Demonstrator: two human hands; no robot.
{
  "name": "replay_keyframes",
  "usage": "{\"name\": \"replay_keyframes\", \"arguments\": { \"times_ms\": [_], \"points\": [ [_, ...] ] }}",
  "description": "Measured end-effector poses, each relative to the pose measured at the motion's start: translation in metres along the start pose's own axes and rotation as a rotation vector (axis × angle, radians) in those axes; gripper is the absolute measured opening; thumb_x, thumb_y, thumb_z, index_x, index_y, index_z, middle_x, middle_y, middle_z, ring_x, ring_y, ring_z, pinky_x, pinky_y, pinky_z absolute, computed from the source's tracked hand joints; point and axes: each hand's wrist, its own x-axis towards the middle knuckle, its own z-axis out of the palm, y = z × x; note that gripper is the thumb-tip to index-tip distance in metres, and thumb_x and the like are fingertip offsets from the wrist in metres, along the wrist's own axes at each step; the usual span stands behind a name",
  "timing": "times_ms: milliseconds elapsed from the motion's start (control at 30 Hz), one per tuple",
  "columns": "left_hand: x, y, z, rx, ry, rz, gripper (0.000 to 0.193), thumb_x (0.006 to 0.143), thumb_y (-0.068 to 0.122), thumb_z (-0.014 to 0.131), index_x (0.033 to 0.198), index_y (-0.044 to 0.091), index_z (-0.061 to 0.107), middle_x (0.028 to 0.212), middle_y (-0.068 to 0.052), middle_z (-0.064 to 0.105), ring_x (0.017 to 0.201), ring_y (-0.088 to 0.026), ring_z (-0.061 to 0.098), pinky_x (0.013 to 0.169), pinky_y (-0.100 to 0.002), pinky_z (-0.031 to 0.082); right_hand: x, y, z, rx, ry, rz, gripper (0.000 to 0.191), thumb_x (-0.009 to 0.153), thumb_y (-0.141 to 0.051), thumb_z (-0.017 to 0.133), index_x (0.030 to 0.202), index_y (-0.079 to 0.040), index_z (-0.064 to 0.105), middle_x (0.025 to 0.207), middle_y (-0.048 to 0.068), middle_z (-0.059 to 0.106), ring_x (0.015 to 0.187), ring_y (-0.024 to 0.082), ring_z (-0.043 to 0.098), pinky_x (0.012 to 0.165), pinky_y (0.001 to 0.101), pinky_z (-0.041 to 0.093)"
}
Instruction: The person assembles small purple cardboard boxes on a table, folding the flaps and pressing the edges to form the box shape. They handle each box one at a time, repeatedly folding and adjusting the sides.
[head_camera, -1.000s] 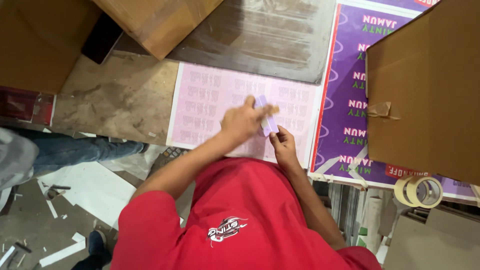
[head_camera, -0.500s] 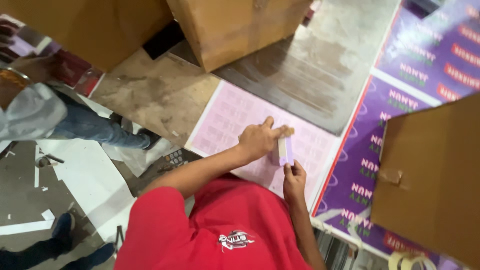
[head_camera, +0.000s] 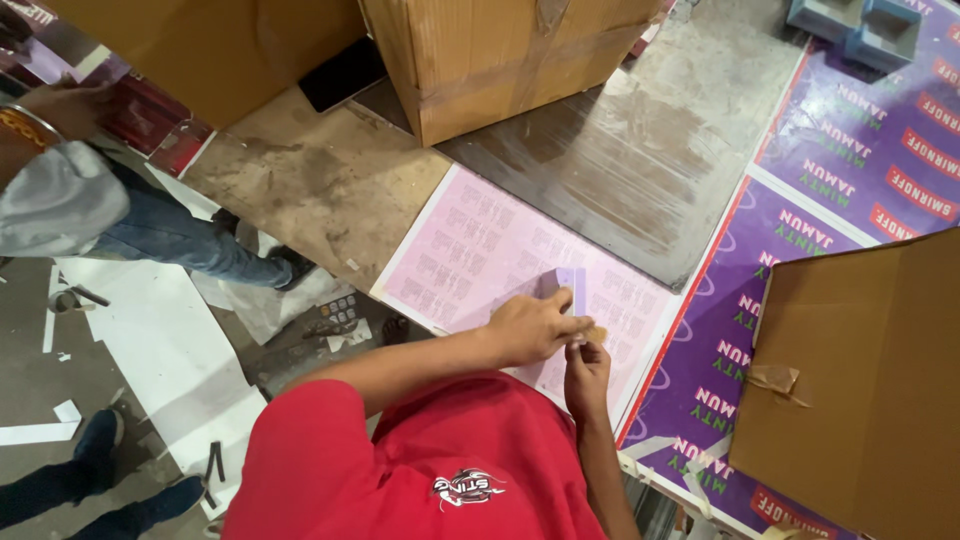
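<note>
A small pale-purple paper label (head_camera: 570, 285) stands upright over the pink printed label sheet (head_camera: 470, 250) on the desk (head_camera: 320, 180). The left hand (head_camera: 530, 328) pinches its lower edge; the right hand (head_camera: 586, 368) pinches it from below. A taped brown cardboard box (head_camera: 500, 50) stands behind.

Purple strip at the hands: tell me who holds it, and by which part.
Both hands pinch the small purple strip at its lower end: left hand beside it, right hand from below, above the pink sheet. Exact finger contact is hidden.
</note>
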Motion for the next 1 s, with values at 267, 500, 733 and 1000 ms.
{"name": "replay_keyframes", "arguments": {
  "times_ms": [267, 500, 733, 1000],
  "points": [
    [0.027, -0.035, -0.021, 0.163, 0.0, -0.128, 0.034, 0.097, 0.033, 0.061, 0.129, 0.03, 0.07, 0.112, -0.014, 0.061, 0.068, -0.029, 0.072, 0.057, -0.042, 0.058, 0.003, -0.003, 0.001, 0.06, -0.049, -0.01, 0.029, 0.103, -0.021, 0.064, 0.12, 0.002, 0.07, 0.102, 0.0, 0.072, 0.09, 0.007, 0.06, 0.08, 0.0253, 0.047],
    [0.02, -0.02, -0.01, 0.087, -0.057, -0.038, 0.04, 0.091, 0.031, 0.063, 0.13, 0.031, 0.07, 0.11, -0.016, 0.061, 0.068, -0.033, 0.071, 0.056, -0.045, 0.058, 0.004, 0.001, 0.0, 0.163, -0.09, -0.019, 0.03, 0.102, -0.023, 0.067, 0.118, 0.002, 0.068, 0.104, 0.0, 0.072, 0.093, 0.007, 0.06, 0.083, 0.0254, 0.047],
    [0.01, -0.008, 0.001, 0.153, -0.103, 0.07, 0.046, 0.09, 0.036, 0.07, 0.135, 0.037, 0.062, 0.115, -0.015, 0.062, 0.075, -0.029, 0.073, 0.06, -0.043, 0.058, -0.001, 0.007, -0.005, 0.051, -0.055, 0.028, 0.027, 0.109, -0.019, 0.068, 0.112, 0.008, 0.072, 0.093, 0.003, 0.067, 0.086, 0.01, 0.055, 0.077, 0.0284, 0.044],
    [0.044, -0.055, -0.025, 0.3, 0.021, -0.157, 0.037, 0.096, 0.021, 0.059, 0.13, 0.03, 0.069, 0.122, -0.018, 0.059, 0.071, -0.028, 0.073, 0.06, -0.041, 0.059, -0.002, 0.0, 0.005, 0.156, -0.06, -0.052, 0.028, 0.104, -0.017, 0.071, 0.119, 0.005, 0.07, 0.1, 0.002, 0.071, 0.089, 0.009, 0.059, 0.081, 0.0274, 0.047]
  ]
}}
